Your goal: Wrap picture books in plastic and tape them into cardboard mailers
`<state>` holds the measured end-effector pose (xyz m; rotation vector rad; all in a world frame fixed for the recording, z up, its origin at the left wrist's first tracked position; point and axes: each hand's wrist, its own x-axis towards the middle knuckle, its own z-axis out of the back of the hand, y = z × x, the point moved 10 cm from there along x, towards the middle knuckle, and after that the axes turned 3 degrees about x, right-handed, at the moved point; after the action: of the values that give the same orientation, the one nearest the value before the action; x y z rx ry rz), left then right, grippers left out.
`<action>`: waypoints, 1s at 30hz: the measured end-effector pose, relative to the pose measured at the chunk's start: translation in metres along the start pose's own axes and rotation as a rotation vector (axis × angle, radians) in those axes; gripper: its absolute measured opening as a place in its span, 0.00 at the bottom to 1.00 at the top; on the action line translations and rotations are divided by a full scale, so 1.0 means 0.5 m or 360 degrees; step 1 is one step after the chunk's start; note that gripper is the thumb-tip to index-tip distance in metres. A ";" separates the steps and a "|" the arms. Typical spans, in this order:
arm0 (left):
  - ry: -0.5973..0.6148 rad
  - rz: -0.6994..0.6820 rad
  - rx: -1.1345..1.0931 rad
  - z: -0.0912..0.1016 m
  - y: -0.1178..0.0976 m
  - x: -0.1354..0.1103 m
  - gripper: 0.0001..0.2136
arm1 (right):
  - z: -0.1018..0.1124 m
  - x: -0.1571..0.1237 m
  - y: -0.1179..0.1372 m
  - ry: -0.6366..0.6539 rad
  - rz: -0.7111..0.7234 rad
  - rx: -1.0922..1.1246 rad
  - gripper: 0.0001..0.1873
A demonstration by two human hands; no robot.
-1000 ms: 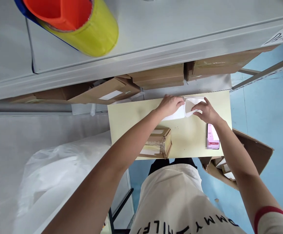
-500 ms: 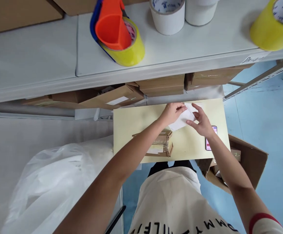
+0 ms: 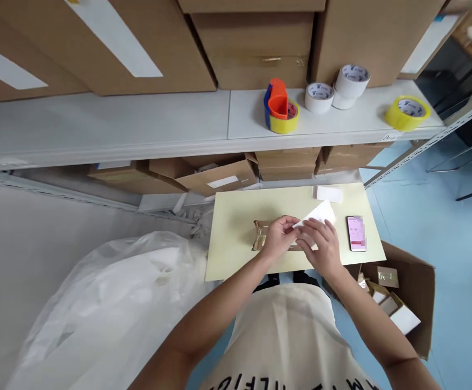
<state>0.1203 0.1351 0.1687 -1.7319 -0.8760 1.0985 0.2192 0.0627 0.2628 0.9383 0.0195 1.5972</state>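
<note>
Over a small cream table, both hands hold a white paper slip, probably a label. My left hand pinches the slip's left corner between thumb and fingers. My right hand lies across its lower right side, fingers bent over it and thumb reaching toward the left hand. Directly beneath the hands is a small brown cardboard box wrapped in shiny tape, partly covered by them. More white slips lie at the table's back edge.
A phone lies at the table's right. An open carton with small boxes stands on the floor at right. The shelf ahead bears a tape dispenser and tape rolls. Plastic-wrapped white material fills the left.
My view has tilted up, showing more of the shelf. Both hands have come back toward me with the slip, from the table's far side to above the box.
</note>
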 end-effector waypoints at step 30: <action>-0.0034 -0.0573 0.0527 0.077 -0.122 -0.176 0.15 | -0.046 0.007 0.104 0.0306 -0.0241 0.0842 0.05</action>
<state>0.0467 0.0915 0.2437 -1.2361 -0.9178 0.9574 0.1635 0.0619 0.2753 1.1472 0.6592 1.5618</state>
